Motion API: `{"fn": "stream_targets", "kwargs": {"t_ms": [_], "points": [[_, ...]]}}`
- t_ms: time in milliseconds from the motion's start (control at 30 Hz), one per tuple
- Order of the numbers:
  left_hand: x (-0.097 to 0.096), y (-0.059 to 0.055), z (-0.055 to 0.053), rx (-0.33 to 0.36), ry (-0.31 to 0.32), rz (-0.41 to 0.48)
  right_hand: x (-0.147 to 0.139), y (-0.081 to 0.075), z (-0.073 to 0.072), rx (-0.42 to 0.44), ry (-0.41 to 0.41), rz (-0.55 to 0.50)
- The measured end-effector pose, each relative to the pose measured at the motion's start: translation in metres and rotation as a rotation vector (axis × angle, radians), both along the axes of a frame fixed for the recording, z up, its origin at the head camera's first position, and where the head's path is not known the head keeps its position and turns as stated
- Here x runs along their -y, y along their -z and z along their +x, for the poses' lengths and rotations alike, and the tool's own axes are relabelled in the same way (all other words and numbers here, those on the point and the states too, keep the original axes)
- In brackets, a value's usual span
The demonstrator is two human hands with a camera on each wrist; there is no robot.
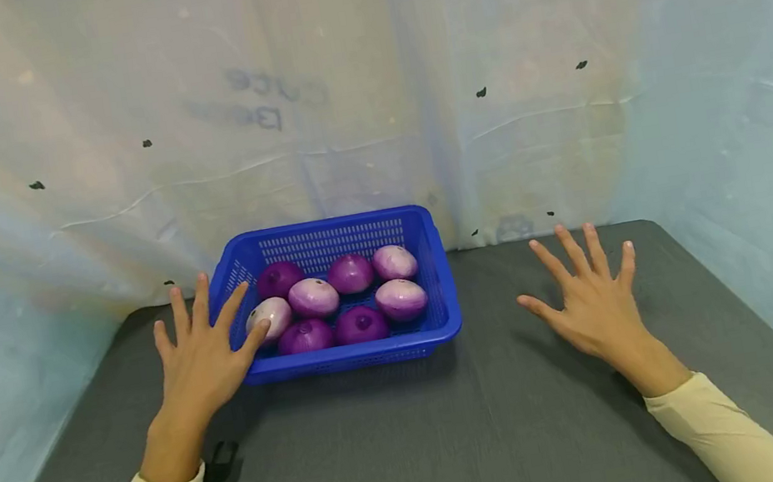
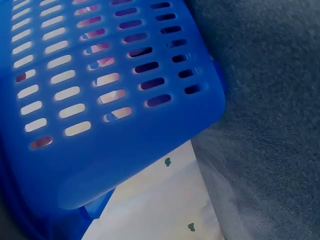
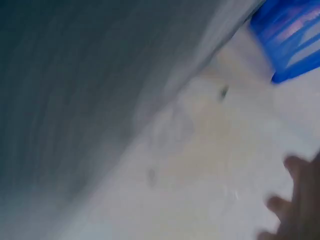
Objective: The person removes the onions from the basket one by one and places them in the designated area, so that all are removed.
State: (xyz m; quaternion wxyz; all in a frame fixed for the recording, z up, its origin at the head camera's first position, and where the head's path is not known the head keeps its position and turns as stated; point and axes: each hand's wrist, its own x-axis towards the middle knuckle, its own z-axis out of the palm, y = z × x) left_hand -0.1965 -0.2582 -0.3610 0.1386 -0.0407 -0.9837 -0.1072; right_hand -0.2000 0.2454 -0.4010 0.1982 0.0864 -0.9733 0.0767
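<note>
A blue plastic basket (image 1: 351, 353) with slotted walls stands on the dark table, left of the middle. Inside lie several onions (image 1: 351, 273), some deep purple and others pale pink and white. My left hand (image 1: 201, 363) is at the basket's left side, fingers spread and thumb reaching over the near-left rim, holding nothing. Close up in the left wrist view, the basket wall (image 2: 115, 155) shows onions through its slots. Well to the right of the basket, my right hand (image 1: 595, 309) is spread above the table with nothing in it. Its blurred fingers (image 3: 305, 195) appear in the right wrist view.
A dark grey cloth covers the table (image 1: 404, 449). Pale plastic sheeting (image 1: 363, 93) with dark marks and faint writing rises behind the table and along both sides. A small black strap or buckle (image 1: 221, 461) shows beside the left wrist.
</note>
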Motion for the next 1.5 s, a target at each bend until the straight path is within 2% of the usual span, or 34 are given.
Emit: {"fn": "stream_targets", "kwargs": {"t_ms": [133, 367, 500, 567, 700, 800, 933, 1067, 1133, 1200, 1367, 1500], "points": [[0.003, 0.000, 0.000, 0.001, 0.028, 0.038, 0.017, -0.011, -0.001, 0.014, -0.101, -0.020], [0.014, -0.007, 0.002, 0.012, 0.097, 0.148, 0.061, -0.047, -0.004, 0.078, -0.394, -0.078], [0.023, -0.012, 0.002, 0.077, 0.130, 0.251, 0.082, -0.067, -0.013, 0.105, -0.544, -0.046], [0.027, -0.012, 0.002, 0.133, 0.145, 0.283, 0.093, -0.073, -0.020, 0.137, -0.612, -0.025], [0.030, -0.005, 0.000, 0.206, 0.136, 0.241, 0.113, -0.081, -0.036, 0.258, -0.698, 0.025], [0.029, -0.001, 0.000, 0.219, 0.110, 0.210, 0.125, -0.081, -0.048, 0.381, -0.719, 0.050], [0.029, -0.001, 0.000, 0.228, 0.094, 0.207, 0.140, -0.080, -0.060, 0.516, -0.733, 0.055], [0.033, -0.002, -0.002, 0.260, 0.093, 0.213, 0.152, -0.080, -0.067, 0.615, -0.743, 0.085], [0.037, -0.001, -0.004, 0.270, 0.103, 0.245, 0.157, -0.080, -0.070, 0.644, -0.726, 0.114], [0.041, 0.000, -0.005, 0.277, 0.122, 0.311, 0.162, -0.078, -0.073, 0.640, -0.697, 0.153], [0.054, 0.007, -0.005, 0.292, 0.205, 0.541, 0.171, -0.072, -0.076, 0.560, -0.635, 0.252], [0.057, 0.009, -0.005, 0.326, 0.216, 0.644, 0.174, -0.068, -0.076, 0.533, -0.607, 0.291]]}}
